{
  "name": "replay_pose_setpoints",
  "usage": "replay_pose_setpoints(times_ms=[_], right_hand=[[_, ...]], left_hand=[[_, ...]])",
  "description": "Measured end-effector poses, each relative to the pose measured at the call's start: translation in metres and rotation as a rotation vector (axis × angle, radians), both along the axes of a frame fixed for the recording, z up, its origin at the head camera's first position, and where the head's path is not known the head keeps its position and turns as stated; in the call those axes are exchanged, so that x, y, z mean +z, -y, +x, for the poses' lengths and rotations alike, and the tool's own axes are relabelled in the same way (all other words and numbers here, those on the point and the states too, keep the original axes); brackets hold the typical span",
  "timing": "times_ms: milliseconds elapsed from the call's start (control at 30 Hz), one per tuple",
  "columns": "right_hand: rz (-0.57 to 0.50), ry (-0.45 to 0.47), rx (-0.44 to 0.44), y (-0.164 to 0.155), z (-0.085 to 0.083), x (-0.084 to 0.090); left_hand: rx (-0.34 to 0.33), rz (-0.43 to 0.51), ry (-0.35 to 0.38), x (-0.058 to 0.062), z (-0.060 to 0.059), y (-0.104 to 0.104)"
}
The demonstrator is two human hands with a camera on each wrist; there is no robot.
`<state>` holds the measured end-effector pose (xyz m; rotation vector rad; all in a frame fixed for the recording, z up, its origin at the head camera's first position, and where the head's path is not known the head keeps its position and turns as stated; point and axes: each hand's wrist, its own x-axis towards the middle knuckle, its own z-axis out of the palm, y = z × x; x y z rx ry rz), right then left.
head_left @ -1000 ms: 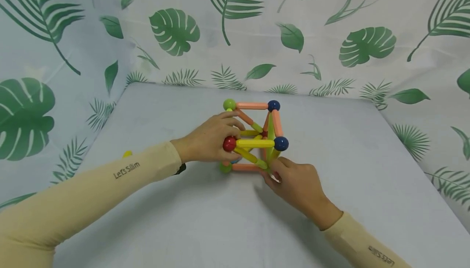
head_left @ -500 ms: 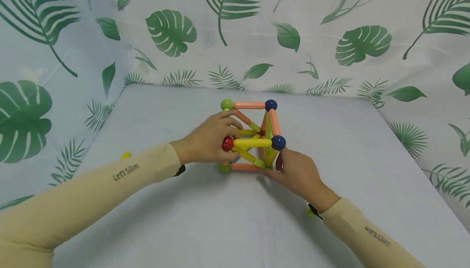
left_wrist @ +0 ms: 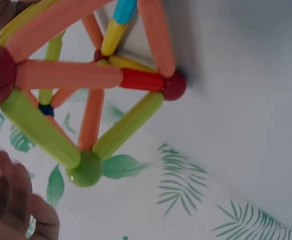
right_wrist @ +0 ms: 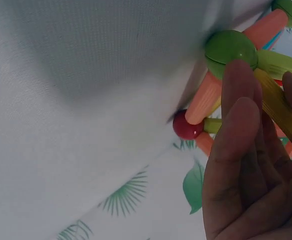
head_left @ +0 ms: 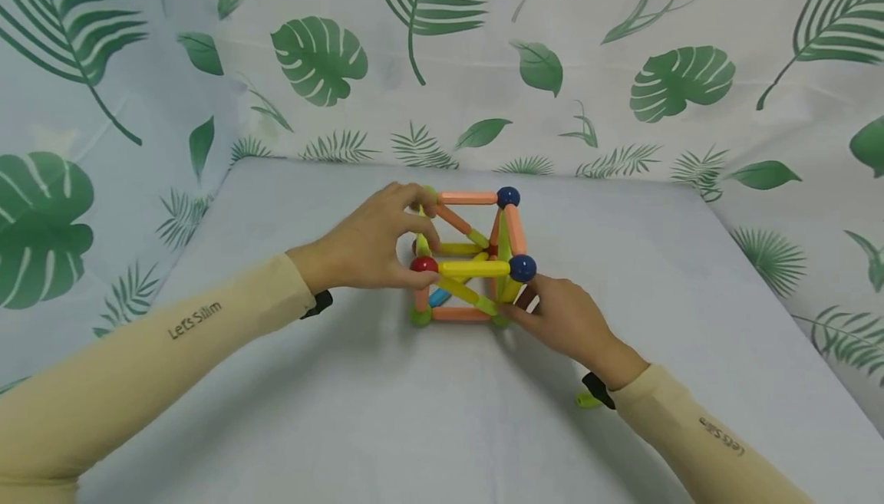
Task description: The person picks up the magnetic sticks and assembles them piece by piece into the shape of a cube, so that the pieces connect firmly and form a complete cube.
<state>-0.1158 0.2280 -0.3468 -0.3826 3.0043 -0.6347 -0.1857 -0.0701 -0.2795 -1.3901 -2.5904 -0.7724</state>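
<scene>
A cube-like frame of magnetic sticks and balls (head_left: 473, 268) stands on the table in the head view, with orange, yellow, green and blue sticks. My left hand (head_left: 366, 243) is at its left side, thumb on the red ball (head_left: 424, 266) and fingers loosely spread. In the left wrist view the left fingertips (left_wrist: 15, 185) are apart from the lower green ball (left_wrist: 84, 169). My right hand (head_left: 569, 327) holds the frame's lower front right corner. In the right wrist view its fingertips meet the green ball (right_wrist: 231, 52), with the yellow stick (right_wrist: 281, 110) between fingers and thumb.
A small yellow-green piece (head_left: 587, 400) lies on the table beside the right wrist. The white table (head_left: 428, 427) extends to a leaf-printed backdrop (head_left: 456, 51) behind and at the sides.
My left hand has loosened and drawn left and up, baring more of the frame's left side. My right hand shifted slightly at the corner. The yellow piece at left is now hidden by the sleeve.
</scene>
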Motion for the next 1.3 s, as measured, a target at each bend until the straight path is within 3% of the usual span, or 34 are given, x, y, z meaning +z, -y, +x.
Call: replay_pose_setpoints(times_ms=[233,433,800,1133,1300], right_hand=[[0.001,0.026,0.025,-0.001,-0.001,0.001],[-0.01,0.028,0.047,0.0,0.002,0.003],[0.0,0.045,0.025,0.003,0.004,0.0],[0.014,0.0,0.033,0.004,0.008,-0.002],[0.082,0.002,0.025,0.002,0.011,0.006]], left_hand=[[-0.01,-0.079,0.162,0.007,0.003,0.004],[-0.033,-0.072,0.288,0.01,0.003,0.008],[-0.041,-0.057,0.393,0.011,-0.003,0.005],[-0.017,-0.032,0.423,0.009,-0.002,0.006],[-0.02,-0.025,0.435,0.008,-0.002,0.006]])
